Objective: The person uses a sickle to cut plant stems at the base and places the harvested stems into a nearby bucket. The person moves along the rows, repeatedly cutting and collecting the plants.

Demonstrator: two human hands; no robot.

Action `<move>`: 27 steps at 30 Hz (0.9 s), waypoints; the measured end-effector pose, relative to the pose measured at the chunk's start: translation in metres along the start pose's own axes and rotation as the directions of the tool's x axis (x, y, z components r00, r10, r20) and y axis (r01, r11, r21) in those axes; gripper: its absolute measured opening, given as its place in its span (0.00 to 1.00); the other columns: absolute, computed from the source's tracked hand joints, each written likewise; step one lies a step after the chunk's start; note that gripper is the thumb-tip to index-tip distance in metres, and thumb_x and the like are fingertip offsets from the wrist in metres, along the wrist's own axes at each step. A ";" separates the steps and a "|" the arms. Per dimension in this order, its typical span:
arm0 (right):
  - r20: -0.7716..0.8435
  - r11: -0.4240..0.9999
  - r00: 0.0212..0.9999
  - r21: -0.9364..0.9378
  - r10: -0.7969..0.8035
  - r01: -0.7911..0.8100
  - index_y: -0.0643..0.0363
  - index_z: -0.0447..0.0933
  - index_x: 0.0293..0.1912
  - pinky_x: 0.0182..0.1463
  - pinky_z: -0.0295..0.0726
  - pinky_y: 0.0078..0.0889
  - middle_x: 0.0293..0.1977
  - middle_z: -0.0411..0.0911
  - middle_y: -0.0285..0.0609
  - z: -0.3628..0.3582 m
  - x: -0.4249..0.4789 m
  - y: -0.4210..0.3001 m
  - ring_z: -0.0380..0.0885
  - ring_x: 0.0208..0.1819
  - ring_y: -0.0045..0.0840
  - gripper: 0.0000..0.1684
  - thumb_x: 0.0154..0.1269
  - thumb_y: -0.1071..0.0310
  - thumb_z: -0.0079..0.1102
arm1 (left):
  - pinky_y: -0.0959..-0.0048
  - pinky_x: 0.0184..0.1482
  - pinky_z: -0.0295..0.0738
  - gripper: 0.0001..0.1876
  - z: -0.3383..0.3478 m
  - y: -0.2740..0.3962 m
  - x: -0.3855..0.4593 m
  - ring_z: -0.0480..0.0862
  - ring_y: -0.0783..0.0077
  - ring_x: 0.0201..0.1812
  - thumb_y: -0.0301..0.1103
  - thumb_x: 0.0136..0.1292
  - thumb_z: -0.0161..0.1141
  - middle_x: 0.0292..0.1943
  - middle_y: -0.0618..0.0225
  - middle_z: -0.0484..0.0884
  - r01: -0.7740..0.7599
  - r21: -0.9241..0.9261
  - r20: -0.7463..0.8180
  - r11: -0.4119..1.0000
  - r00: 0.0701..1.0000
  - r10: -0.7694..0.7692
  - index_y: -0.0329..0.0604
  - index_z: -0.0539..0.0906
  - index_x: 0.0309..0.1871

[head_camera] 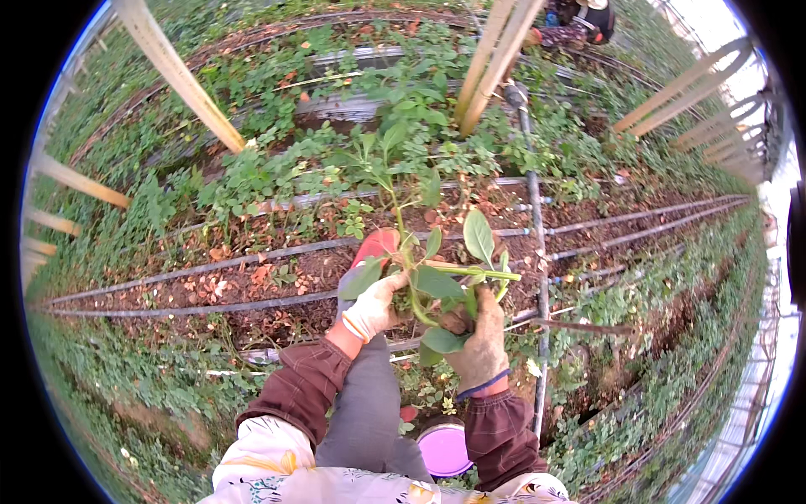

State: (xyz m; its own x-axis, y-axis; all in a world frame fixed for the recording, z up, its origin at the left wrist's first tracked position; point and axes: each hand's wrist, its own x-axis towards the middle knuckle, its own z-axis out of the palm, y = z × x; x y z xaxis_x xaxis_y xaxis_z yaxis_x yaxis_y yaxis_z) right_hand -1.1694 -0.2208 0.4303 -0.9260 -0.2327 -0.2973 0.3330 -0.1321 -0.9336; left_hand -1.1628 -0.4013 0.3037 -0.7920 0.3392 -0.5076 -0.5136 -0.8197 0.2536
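Observation:
My left hand, in a white glove with orange trim at the cuff, grips a tall leafy green plant by its thick, bent stem. Its leafy top leans away over the low crop. My right hand wears a soil-stained beige glove and is closed around leafy stems just to the right. Broad leaves hide part of its fingers, and a cut-looking pale green stem sticks out sideways above it. Whether both hands hold one plant or several stems is unclear. My red shoe rests on the soil beyond.
Two black drip hoses cross the litter-strewn soil, meeting a grey pipe at right. A purple round lid or bucket stands by my leg. Pale posts rise from the low plants. Another person is at upper right.

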 end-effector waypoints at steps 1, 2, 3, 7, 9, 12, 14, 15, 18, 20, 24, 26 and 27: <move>0.013 0.997 0.998 -0.051 -0.056 0.057 0.58 0.74 0.47 0.33 0.75 0.19 0.36 0.76 0.34 0.004 -0.009 0.003 0.73 0.32 0.17 0.15 0.72 0.57 0.54 | 0.51 0.60 0.80 0.19 0.008 0.000 0.002 0.83 0.59 0.56 0.42 0.75 0.53 0.55 0.61 0.83 0.060 -0.147 -0.026 0.987 0.998 -0.065 0.44 0.77 0.63; 0.045 0.966 0.987 -0.203 -0.157 0.163 0.58 0.74 0.48 0.34 0.76 0.19 0.39 0.76 0.34 0.005 -0.017 0.011 0.74 0.33 0.16 0.15 0.71 0.57 0.55 | 0.48 0.60 0.80 0.19 0.004 -0.002 -0.001 0.83 0.57 0.55 0.42 0.76 0.53 0.55 0.59 0.82 0.023 -0.178 -0.005 0.984 1.000 -0.025 0.45 0.77 0.63; 0.102 0.888 0.958 -0.361 -0.267 0.286 0.57 0.74 0.49 0.36 0.76 0.18 0.42 0.77 0.35 0.002 -0.023 0.017 0.75 0.35 0.16 0.15 0.70 0.58 0.56 | 0.45 0.59 0.80 0.19 0.001 -0.003 -0.007 0.84 0.55 0.54 0.42 0.76 0.53 0.55 0.57 0.82 -0.019 -0.208 0.012 0.978 1.000 0.022 0.45 0.76 0.64; 0.211 0.864 0.971 -0.461 -0.113 0.201 0.63 0.76 0.53 0.47 0.81 0.24 0.42 0.81 0.39 -0.105 -0.045 0.065 0.81 0.42 0.21 0.19 0.64 0.67 0.62 | 0.70 0.42 0.79 0.15 0.066 -0.004 -0.054 0.80 0.70 0.36 0.39 0.74 0.54 0.32 0.71 0.80 -0.210 0.343 0.015 0.916 0.976 0.218 0.39 0.79 0.55; -0.128 0.912 0.916 -0.113 0.381 -0.395 0.64 0.79 0.55 0.53 0.81 0.28 0.43 0.83 0.43 -0.075 -0.056 -0.017 0.83 0.45 0.27 0.21 0.63 0.68 0.59 | 0.72 0.45 0.79 0.16 0.062 0.030 -0.095 0.84 0.70 0.42 0.33 0.69 0.57 0.39 0.66 0.84 -0.480 0.836 0.386 0.267 0.859 0.336 0.38 0.78 0.57; -0.222 0.732 0.897 -0.665 -0.382 0.147 0.59 0.78 0.60 0.56 0.80 0.30 0.51 0.81 0.46 -0.102 -0.065 -0.047 0.82 0.48 0.26 0.26 0.61 0.69 0.59 | 0.73 0.51 0.78 0.22 0.129 0.019 -0.159 0.85 0.70 0.47 0.27 0.62 0.57 0.43 0.62 0.86 -0.134 0.949 0.107 0.285 0.988 0.111 0.36 0.77 0.61; 0.059 0.466 0.694 -0.700 -0.717 0.541 0.60 0.77 0.59 0.62 0.77 0.38 0.60 0.73 0.53 -0.085 -0.069 -0.099 0.76 0.60 0.43 0.27 0.58 0.68 0.65 | 0.72 0.48 0.79 0.22 0.166 0.004 -0.191 0.84 0.70 0.42 0.28 0.62 0.58 0.39 0.61 0.86 -0.098 0.995 0.097 0.026 0.995 0.014 0.38 0.77 0.62; 0.199 0.252 0.624 -0.792 -0.755 0.557 0.56 0.78 0.58 0.67 0.72 0.44 0.60 0.74 0.54 -0.076 -0.080 -0.130 0.70 0.64 0.47 0.29 0.55 0.64 0.68 | 0.71 0.43 0.79 0.21 0.179 -0.004 -0.203 0.83 0.71 0.37 0.30 0.64 0.60 0.35 0.61 0.85 -0.132 0.984 0.129 -0.120 0.991 -0.035 0.41 0.77 0.62; 0.363 -0.030 0.508 -0.834 -0.781 0.551 0.50 0.81 0.48 0.69 0.67 0.51 0.52 0.77 0.50 -0.085 -0.094 -0.156 0.71 0.63 0.44 0.18 0.58 0.59 0.67 | 0.72 0.45 0.79 0.22 0.196 -0.026 -0.229 0.84 0.73 0.39 0.26 0.62 0.60 0.39 0.63 0.85 -0.223 0.968 0.211 -0.118 0.971 -0.108 0.38 0.77 0.61; 0.428 -0.061 0.633 -0.855 -0.645 0.515 0.51 0.80 0.39 0.58 0.75 0.48 0.37 0.80 0.46 -0.099 -0.108 -0.168 0.79 0.49 0.42 0.09 0.62 0.58 0.62 | 0.74 0.55 0.75 0.21 0.224 -0.036 -0.264 0.82 0.73 0.51 0.22 0.65 0.53 0.51 0.64 0.85 -0.104 0.981 0.103 0.161 0.995 0.013 0.35 0.77 0.62; 0.162 0.223 0.767 -0.902 -0.621 0.371 0.53 0.73 0.31 0.39 0.75 0.45 0.28 0.77 0.44 -0.098 -0.141 -0.138 0.79 0.34 0.42 0.08 0.63 0.62 0.58 | 0.73 0.52 0.74 0.21 0.201 -0.066 -0.269 0.80 0.71 0.46 0.21 0.63 0.48 0.47 0.64 0.82 -0.323 0.943 0.299 0.075 0.926 0.233 0.36 0.77 0.60; 0.160 0.308 0.811 -0.870 -0.563 0.385 0.55 0.71 0.38 0.41 0.76 0.44 0.31 0.79 0.46 -0.094 -0.160 -0.133 0.79 0.37 0.44 0.09 0.64 0.64 0.60 | 0.77 0.41 0.80 0.30 0.149 -0.086 -0.229 0.82 0.76 0.38 0.21 0.62 0.58 0.44 0.65 0.82 -0.412 0.904 0.350 0.116 0.866 0.357 0.37 0.69 0.70; 0.157 0.316 0.779 -0.852 -0.607 0.417 0.57 0.69 0.41 0.42 0.77 0.44 0.33 0.79 0.48 -0.092 -0.178 -0.130 0.79 0.39 0.45 0.11 0.64 0.65 0.60 | 0.78 0.40 0.80 0.34 0.153 -0.104 -0.223 0.81 0.76 0.37 0.21 0.61 0.58 0.45 0.64 0.82 -0.412 0.909 0.364 0.056 0.854 0.371 0.38 0.65 0.73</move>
State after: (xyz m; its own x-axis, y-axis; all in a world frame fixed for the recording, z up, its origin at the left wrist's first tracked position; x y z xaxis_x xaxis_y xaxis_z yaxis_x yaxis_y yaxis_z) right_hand -1.0646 -0.0735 0.5863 -0.8957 -0.2521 0.3663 -0.4330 0.6822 -0.5892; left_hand -0.9838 -0.3210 0.5166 -0.9872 0.1541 -0.0399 -0.0028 0.2337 0.9723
